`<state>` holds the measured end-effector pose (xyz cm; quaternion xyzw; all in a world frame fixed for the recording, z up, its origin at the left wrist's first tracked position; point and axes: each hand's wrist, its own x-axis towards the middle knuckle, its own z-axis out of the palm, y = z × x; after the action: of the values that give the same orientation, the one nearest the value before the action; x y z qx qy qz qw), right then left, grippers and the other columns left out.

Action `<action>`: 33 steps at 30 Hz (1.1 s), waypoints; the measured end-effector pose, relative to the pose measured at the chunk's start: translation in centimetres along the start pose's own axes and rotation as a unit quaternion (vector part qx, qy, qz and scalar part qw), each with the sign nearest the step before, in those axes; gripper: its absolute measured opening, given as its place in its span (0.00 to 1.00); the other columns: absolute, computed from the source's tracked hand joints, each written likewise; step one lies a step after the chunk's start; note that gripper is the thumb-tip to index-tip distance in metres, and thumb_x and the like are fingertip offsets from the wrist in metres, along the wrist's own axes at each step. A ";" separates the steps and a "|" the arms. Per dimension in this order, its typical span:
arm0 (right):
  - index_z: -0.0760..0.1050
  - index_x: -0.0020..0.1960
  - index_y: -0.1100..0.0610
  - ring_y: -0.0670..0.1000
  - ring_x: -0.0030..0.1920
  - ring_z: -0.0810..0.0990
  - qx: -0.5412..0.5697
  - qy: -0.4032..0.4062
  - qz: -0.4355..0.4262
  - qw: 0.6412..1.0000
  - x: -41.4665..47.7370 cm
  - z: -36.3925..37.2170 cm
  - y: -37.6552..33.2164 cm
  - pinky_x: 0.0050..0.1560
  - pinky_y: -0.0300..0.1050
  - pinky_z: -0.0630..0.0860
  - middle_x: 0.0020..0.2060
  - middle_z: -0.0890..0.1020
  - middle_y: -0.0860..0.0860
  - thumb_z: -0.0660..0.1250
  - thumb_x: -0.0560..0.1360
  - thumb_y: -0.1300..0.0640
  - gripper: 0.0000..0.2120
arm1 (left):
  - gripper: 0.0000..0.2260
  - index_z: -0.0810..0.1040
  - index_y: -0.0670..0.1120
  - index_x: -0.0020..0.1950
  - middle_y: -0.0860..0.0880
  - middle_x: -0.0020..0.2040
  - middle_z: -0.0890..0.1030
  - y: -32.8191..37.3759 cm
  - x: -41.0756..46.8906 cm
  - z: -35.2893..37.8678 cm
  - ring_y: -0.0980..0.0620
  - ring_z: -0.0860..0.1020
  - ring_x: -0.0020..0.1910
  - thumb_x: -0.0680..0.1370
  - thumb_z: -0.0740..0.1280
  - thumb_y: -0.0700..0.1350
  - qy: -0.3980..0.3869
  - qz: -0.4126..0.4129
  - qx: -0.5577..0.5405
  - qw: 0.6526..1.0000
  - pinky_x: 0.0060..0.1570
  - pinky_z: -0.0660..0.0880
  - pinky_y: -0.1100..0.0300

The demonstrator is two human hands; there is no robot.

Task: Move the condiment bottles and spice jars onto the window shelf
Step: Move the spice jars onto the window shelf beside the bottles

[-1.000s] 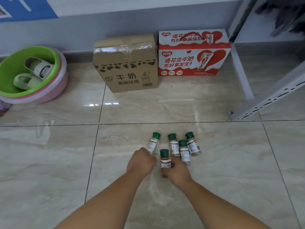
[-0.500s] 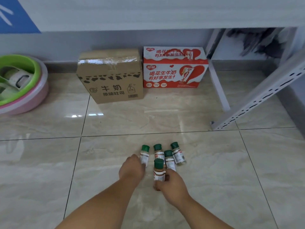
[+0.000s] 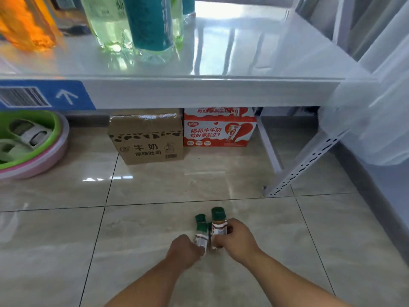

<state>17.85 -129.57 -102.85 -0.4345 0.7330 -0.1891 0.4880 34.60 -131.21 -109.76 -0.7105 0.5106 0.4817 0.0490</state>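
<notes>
The right jar (image 3: 218, 227), green-capped with an orange-brown fill, sits upright in the right hand (image 3: 236, 237), whose grip wraps its lower body. The left jar (image 3: 201, 237) touches it or nearly does, tilted, with the left hand (image 3: 184, 251) curled in a grip round its base. Both are low over the floor (image 3: 155, 218). Whether they are clear of it I cannot tell.

A third jar (image 3: 200, 218) shows only its cap, just behind the other two. A careless lift could clip it and tip it over on the hard tile.

With the two held jars so close together, they may knock as they rise. The left one is gripped low and leaning, so it seems the likelier to slip.

The shelf (image 3: 254, 52) lies well above and ahead, and its thick front edge is something a jar could strike on the way up. Its left part is crowded with tall bottles (image 3: 150, 23), so setting down there risks nudging one. The bare right part looks safer.
</notes>
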 end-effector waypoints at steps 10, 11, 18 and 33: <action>0.80 0.46 0.52 0.50 0.44 0.86 0.044 0.042 -0.035 0.998 -14.9 -12.7 -16.0 0.50 0.49 0.82 0.40 0.87 0.47 0.79 0.60 0.54 0.16 | 0.12 0.83 0.51 0.55 0.56 0.45 0.86 11.2 -20.4 -13.1 0.59 0.83 0.44 0.72 0.74 0.48 0.065 0.170 -0.126 0.975 0.45 0.79 0.59; 0.80 0.46 0.52 0.49 0.44 0.87 0.048 0.033 -0.046 0.997 -17.3 -14.2 -17.9 0.52 0.53 0.83 0.41 0.88 0.47 0.79 0.59 0.53 0.17 | 0.11 0.83 0.51 0.54 0.56 0.46 0.87 12.5 -23.2 -14.6 0.58 0.84 0.46 0.72 0.75 0.47 0.074 0.178 -0.128 0.973 0.48 0.79 0.59; 0.81 0.45 0.50 0.45 0.42 0.85 0.037 0.041 -0.101 0.993 -33.3 -24.3 -30.6 0.47 0.44 0.82 0.40 0.87 0.44 0.80 0.63 0.56 0.14 | 0.12 0.82 0.55 0.51 0.59 0.44 0.87 20.3 -41.7 -24.2 0.62 0.84 0.44 0.70 0.77 0.46 0.095 0.215 -0.159 0.959 0.50 0.81 0.60; 0.79 0.50 0.44 0.40 0.44 0.83 0.032 0.112 -0.209 0.971 -51.0 -38.3 -50.0 0.46 0.36 0.78 0.44 0.86 0.39 0.79 0.69 0.48 0.13 | 0.11 0.78 0.57 0.52 0.63 0.43 0.83 34.1 -67.0 -41.6 0.66 0.79 0.40 0.74 0.76 0.47 0.182 0.378 -0.142 0.897 0.40 0.72 0.72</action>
<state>14.22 -120.79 -22.33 -0.5382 0.6693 -0.3579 0.3665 33.70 -125.30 -24.05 -0.5389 0.6668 0.3938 -0.3315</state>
